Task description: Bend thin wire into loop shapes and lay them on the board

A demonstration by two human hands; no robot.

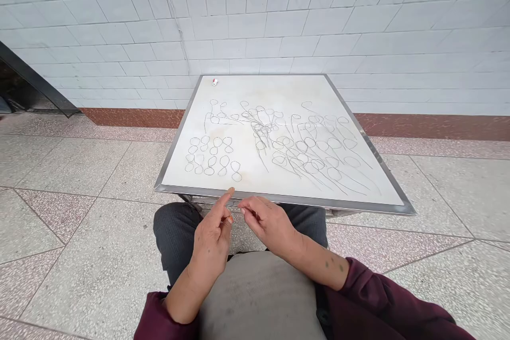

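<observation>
My left hand [213, 239] is over my lap at the near table edge, its index finger stretched forward and the thumb and other fingers drawn together. A small orange patch shows by the thumb tip. Close beside it, my right hand [271, 223] has its fingers bent and thumb near the fingertips. Anything thin between the hands is too fine to make out. On the white table [290, 90] ahead lie several figure-eight pieces of thin dark wire [224, 166], in rows at the left. Single wire loops with long tails [306, 156] spread over the middle and right.
A metal edge [279, 197] frames the table, which stands against a white tiled wall [266, 26]. A small white-and-red object [215, 82] is at its far left corner. A cord [171, 5] hangs down the wall. Speckled floor tiles [79, 212] surround the table.
</observation>
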